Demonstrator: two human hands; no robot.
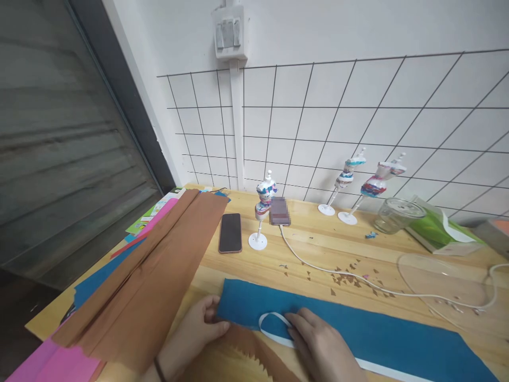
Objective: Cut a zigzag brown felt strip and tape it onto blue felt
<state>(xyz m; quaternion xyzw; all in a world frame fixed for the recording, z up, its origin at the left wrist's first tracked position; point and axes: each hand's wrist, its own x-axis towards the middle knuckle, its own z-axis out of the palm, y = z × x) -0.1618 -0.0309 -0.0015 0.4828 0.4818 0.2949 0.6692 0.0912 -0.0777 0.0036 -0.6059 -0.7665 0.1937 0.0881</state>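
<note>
A long teal crepe paper strip [358, 331] lies across the near edge of the wooden table [318, 244]. My left hand [194, 331] pinches the strip's left end, thumb on top. My right hand [318, 345] presses flat on the strip, fingers resting on a white ribbon [274, 326] that loops on the teal paper and runs off to the right. A brown paper piece with a zigzag edge [242, 361] lies just under my hands.
Folded brown paper [159, 265] and pink and blue sheets are stacked at left. A phone [230, 232], three small decorated mannequin stands [262, 212], a glass jar [395, 215], a white cable [318, 265], a clear oval plate [437, 278] and paper scraps sit behind.
</note>
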